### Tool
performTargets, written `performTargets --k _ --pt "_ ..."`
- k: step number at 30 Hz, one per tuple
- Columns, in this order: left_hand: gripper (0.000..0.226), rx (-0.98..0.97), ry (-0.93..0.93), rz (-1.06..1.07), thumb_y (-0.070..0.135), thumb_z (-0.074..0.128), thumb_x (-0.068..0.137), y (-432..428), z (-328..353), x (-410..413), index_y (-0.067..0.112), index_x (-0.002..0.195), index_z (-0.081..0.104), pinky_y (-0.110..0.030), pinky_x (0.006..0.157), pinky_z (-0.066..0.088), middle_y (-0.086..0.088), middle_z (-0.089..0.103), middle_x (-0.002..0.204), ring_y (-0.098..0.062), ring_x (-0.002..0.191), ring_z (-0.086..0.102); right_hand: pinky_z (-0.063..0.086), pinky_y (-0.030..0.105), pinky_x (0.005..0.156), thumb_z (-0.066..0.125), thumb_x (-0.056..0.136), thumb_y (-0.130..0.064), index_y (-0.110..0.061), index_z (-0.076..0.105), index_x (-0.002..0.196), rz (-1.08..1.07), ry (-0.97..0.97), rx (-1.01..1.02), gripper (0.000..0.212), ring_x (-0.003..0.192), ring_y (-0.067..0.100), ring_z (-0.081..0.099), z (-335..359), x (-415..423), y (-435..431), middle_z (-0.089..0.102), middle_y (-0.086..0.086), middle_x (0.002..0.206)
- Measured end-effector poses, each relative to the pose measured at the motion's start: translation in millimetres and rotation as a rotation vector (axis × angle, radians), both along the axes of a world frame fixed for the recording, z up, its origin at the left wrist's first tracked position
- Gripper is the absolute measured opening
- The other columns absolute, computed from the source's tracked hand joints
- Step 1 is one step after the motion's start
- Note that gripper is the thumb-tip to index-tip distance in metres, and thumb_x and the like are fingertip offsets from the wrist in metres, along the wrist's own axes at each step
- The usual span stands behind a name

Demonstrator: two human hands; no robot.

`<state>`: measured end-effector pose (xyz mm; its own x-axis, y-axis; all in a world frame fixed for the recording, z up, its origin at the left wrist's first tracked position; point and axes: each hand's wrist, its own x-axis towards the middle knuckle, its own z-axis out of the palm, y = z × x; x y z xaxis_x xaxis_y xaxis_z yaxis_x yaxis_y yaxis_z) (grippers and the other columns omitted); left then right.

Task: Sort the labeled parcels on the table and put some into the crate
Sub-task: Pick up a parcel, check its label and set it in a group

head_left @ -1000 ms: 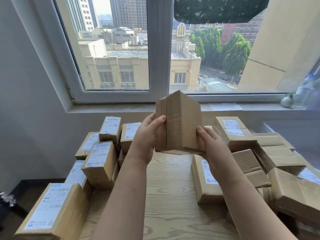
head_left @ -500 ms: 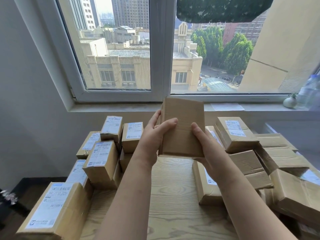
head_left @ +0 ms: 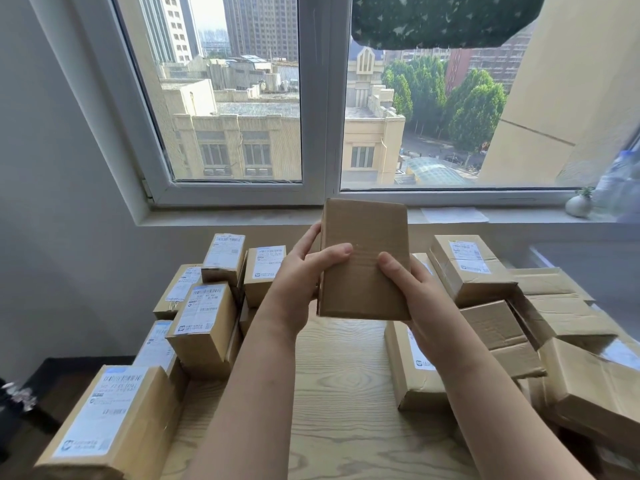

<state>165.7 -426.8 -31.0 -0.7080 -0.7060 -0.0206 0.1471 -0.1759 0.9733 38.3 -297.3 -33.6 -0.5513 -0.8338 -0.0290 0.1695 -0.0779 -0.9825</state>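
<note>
1. The held parcel (head_left: pixel 363 261) is lifted clear of the worktop (head_left: pixel 339 393), above its middle and toward the far edge. Its long axis is upright and a plain face with no label is turned to the person.
2. The left hand (head_left: pixel 298 282) takes the parcel's left edge. Its grip pinches the box, with the thumb on the near face and the fingers reaching behind.
3. The right hand (head_left: pixel 419 299) takes the lower right edge the same way, thumb on the near face. Its other fingers are hidden.
4. The parcel therefore sits between the two grips, equally near each. The label is probably on a side turned away, so the next move likely calls for a turn to read it.
5. Labelled parcels (head_left: pixel 204 320) stack along the worktop's left edge, and a looser pile (head_left: pixel 485 327) lies along the right edge.
6. The crate is out of view, so it cannot be told which hand is nearer to it.
</note>
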Motion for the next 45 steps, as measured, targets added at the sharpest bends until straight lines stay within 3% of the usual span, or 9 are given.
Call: performTargets --k 4,8,14,18,22,25,31,36,45 --pt "0.068 -0.008 -0.029 -0.05 0.036 0.076 0.075 1.2 -0.8 0.2 0.031 0.14 0.056 -0.022 0.071 0.055 0.001 0.071 0.126 -0.016 0.109 0.069 0.059 0.03 0.079 0.072 0.086 -0.031 -0.028 0.06 0.136 0.044 -0.015 -0.042 0.052 0.107 0.021 0.073 0.4 -5.4 3.7 0.075 0.004 0.117" --pt "0.052 0.021 -0.029 -0.029 0.045 0.074 0.081 2.8 -3.6 -2.1 0.024 0.128 0.067 -0.042 0.101 0.053 -0.005 0.073 0.123 -0.026 0.12 0.066 0.058 0.042 0.092 0.083 0.079 -0.026 -0.031 0.052 0.144 0.071 -0.01 -0.035 0.072 0.108 0.024 0.072 -1.9 -10.2 4.5 0.074 0.007 0.119" --pt "0.062 0.005 0.08 -0.063 0.021 0.078 0.078 -3.2 -3.0 2.2 0.016 0.137 0.058 -0.042 0.098 0.052 -0.015 0.07 0.126 -0.029 0.113 0.068 0.058 0.03 0.087 0.077 0.083 -0.017 -0.029 0.049 0.145 0.125 0.06 -0.037 0.069 0.113 0.017 0.07 -1.1 -13.9 10.0 0.073 0.002 0.122" --pt "0.094 -0.057 0.127 -0.095 0.007 0.086 0.058 -4.1 -3.1 0.4 0.02 0.144 0.048 -0.046 0.107 0.049 -0.012 0.068 0.13 -0.033 0.127 0.061 0.049 0.038 0.099 0.066 0.091 -0.048 -0.03 0.056 0.139 0.135 0.149 -0.018 0.052 0.123 0.01 0.063 5.2 -13.1 13.6 0.07 -0.012 0.126" --pt "0.104 -0.136 0.107 -0.093 0.004 0.088 0.043 -1.8 -4.4 -1.4 0.04 0.132 0.049 -0.027 0.093 0.053 0.004 0.064 0.133 -0.016 0.128 0.059 0.044 0.047 0.109 0.055 0.091 -0.066 -0.031 0.064 0.128 0.089 0.116 0.021 0.052 0.122 0.012 0.063 11.8 -16.4 13.7 0.071 -0.007 0.126" --pt "0.112 -0.262 0.057 -0.142 -0.003 0.087 0.044 1.0 -3.2 -2.5 0.041 0.138 0.045 -0.019 0.095 0.05 0.006 0.057 0.141 -0.004 0.13 0.055 0.049 0.041 0.103 0.057 0.091 -0.057 -0.025 0.069 0.121 0.014 0.046 0.051 0.045 0.111 0.015 0.067 15.9 -18.9 11.9 0.073 -0.003 0.117" --pt "0.112 -0.328 0.008 -0.175 -0.033 0.074 0.058 12.3 3.6 -4.5 0.043 0.136 0.045 -0.014 0.08 0.053 0.014 0.06 0.131 0.01 0.11 0.063 0.054 0.024 0.064 0.072 0.087 -0.041 -0.017 0.069 0.119 0.012 -0.018 0.029 0.041 0.081 0.014 0.069 20.1 -18.0 10.5 0.074 0.0 0.093" --pt "0.112 -0.313 0.034 -0.16 -0.024 0.078 0.051 14.2 1.9 -5.2 0.046 0.133 0.049 -0.014 0.081 0.053 0.01 0.058 0.136 0.008 0.111 0.062 0.055 0.034 0.072 0.077 0.084 -0.037 -0.015 0.069 0.122 -0.028 -0.021 0.022 0.045 0.09 0.02 0.072 19.7 -18.1 5.8 0.076 0.005 0.102" --pt "0.113 -0.333 0.011 -0.14 -0.026 0.078 0.048 10.5 6.2 -5.5 0.044 0.133 0.051 -0.015 0.081 0.053 0.016 0.064 0.127 0.007 0.111 0.063 0.052 0.026 0.06 0.074 0.089 -0.033 -0.015 0.07 0.119 -0.041 -0.045 0.0 0.036 0.081 0.015 0.07 20.8 -18.1 2.4 0.075 -0.001 0.091"
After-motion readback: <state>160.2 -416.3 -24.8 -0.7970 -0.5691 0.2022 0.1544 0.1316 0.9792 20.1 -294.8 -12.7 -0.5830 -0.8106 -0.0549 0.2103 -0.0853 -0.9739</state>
